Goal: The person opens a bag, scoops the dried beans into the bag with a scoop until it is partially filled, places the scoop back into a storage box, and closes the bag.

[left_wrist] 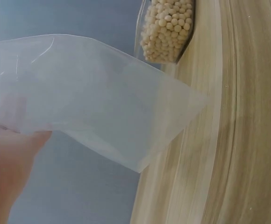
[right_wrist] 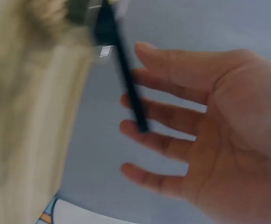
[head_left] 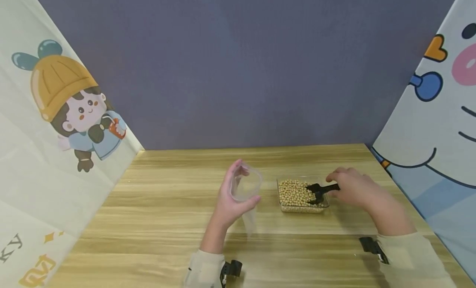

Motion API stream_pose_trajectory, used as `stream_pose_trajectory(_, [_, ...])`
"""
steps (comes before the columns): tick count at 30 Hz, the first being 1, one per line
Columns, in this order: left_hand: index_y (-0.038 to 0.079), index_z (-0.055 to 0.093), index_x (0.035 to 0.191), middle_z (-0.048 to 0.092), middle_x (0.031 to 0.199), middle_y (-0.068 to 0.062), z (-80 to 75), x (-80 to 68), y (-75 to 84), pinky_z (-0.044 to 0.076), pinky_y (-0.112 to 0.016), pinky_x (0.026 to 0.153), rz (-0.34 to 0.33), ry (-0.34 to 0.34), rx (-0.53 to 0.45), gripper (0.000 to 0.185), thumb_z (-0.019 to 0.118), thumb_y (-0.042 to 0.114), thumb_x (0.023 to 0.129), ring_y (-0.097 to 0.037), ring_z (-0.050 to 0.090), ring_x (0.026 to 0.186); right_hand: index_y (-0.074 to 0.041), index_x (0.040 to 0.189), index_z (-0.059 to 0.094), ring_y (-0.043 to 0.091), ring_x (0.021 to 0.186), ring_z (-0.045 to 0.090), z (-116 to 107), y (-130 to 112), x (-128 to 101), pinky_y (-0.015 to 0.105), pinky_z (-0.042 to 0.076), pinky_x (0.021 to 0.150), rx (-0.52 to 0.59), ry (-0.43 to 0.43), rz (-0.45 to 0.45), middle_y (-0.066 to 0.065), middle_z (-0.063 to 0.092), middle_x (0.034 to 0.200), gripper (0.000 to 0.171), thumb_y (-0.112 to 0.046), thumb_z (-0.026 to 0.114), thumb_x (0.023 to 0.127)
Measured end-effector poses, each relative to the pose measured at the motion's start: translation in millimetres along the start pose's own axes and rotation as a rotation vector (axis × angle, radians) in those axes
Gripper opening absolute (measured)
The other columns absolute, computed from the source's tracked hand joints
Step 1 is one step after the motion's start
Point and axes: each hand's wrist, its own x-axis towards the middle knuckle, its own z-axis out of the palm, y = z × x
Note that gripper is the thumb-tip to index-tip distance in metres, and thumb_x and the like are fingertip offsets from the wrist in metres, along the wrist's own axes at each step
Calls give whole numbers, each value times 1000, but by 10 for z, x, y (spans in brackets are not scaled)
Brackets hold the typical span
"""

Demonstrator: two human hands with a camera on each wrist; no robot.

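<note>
My left hand (head_left: 231, 201) holds a clear plastic bag (head_left: 248, 186) by its mouth, which gapes round between fingers and thumb. In the left wrist view the bag (left_wrist: 103, 93) hangs down to a pointed corner, and nothing shows inside it. A clear box (head_left: 303, 209) of yellow soybeans (head_left: 295, 192) stands on the table. Its black scoop (head_left: 317, 193) lies in the beans, handle sticking out to the right. Beside that handle is my right hand (head_left: 357, 189). In the right wrist view its fingers are spread behind the handle (right_wrist: 131, 93), the thumb standing apart from it.
The wooden table (head_left: 156, 222) reaches back to a plain grey-blue wall (head_left: 230, 73). Printed cartoon panels stand at the left (head_left: 22, 164) and right (head_left: 420, 135). Both wrists carry black straps over light sleeves.
</note>
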Motion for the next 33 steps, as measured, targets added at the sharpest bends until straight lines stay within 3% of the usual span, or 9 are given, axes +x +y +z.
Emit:
stream_pose_trajectory(8, [15,36,165,53,151,-19,13,-26,30,29,-59,132,-37,4,12,104,87,5,75,-35,50,140,-6,118,76,44,105,69,106,91,9,59,60,80,-54,58,-72,18,73,116,25,-18,77,96])
stream_pose_trajectory(18, [15,36,165,53,152,-18,25,-87,-25,28,-59,133,-41,-15,14,104,87,5,76,-33,51,140,-3,114,76,42,104,67,137,77,14,60,58,90,-54,144,-194,13,74,108,19,-8,74,96])
stream_pose_trajectory(23, [14,37,164,52,152,-23,34,-101,-17,28,-60,132,-35,-7,9,103,88,5,75,-33,51,139,-6,112,74,38,101,65,86,33,26,56,57,86,-76,131,-202,10,72,105,15,-7,72,98])
stream_pose_trajectory(33, [14,37,164,54,151,-16,45,-119,10,26,-59,133,-52,8,-5,104,87,4,74,-37,49,141,-7,112,74,37,100,66,-70,16,-2,55,59,84,-161,133,-192,12,71,108,16,-6,73,96])
